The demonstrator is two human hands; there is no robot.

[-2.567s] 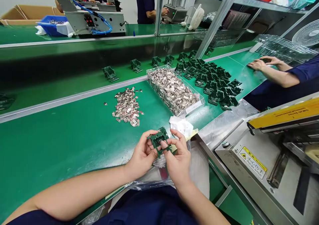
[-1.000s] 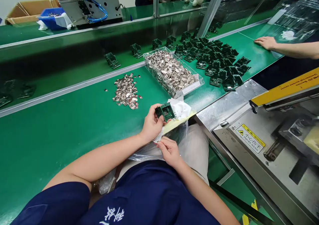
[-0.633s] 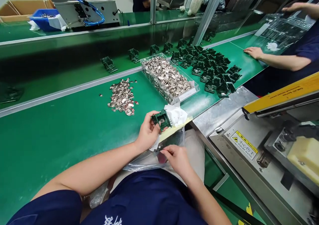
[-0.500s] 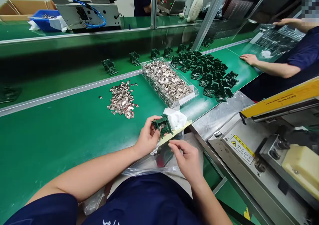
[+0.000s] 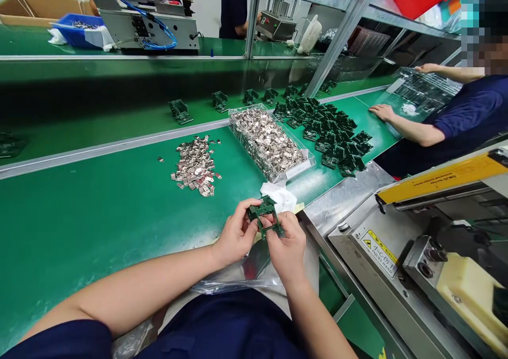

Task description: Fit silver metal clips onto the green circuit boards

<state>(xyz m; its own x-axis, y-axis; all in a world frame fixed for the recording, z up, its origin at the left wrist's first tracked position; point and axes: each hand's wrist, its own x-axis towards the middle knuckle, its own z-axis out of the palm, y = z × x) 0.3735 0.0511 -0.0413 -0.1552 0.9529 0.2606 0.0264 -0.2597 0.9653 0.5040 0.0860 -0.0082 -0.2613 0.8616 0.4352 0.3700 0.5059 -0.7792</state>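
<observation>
A small dark green circuit board piece (image 5: 265,216) is pinched between both my hands over the near edge of the green table (image 5: 99,216). My left hand (image 5: 234,234) grips its left side with thumb and fingers closed. My right hand (image 5: 286,245) holds its right and lower side, fingers closed on it. Just behind it lies a white cloth (image 5: 280,196). A clear plastic bag (image 5: 242,271) lies under my hands, on my lap.
A loose pile of small metal parts (image 5: 195,165) and a clear tray (image 5: 293,169) full of them sit ahead. Many green boards (image 5: 337,136) are heaped right of the tray. A grey machine (image 5: 420,253) stands at right. A co-worker's hand (image 5: 381,112) rests beyond.
My right hand came up from the plastic bag at my lap and took hold of the green board beside my left hand. The view tilted upward slightly.
</observation>
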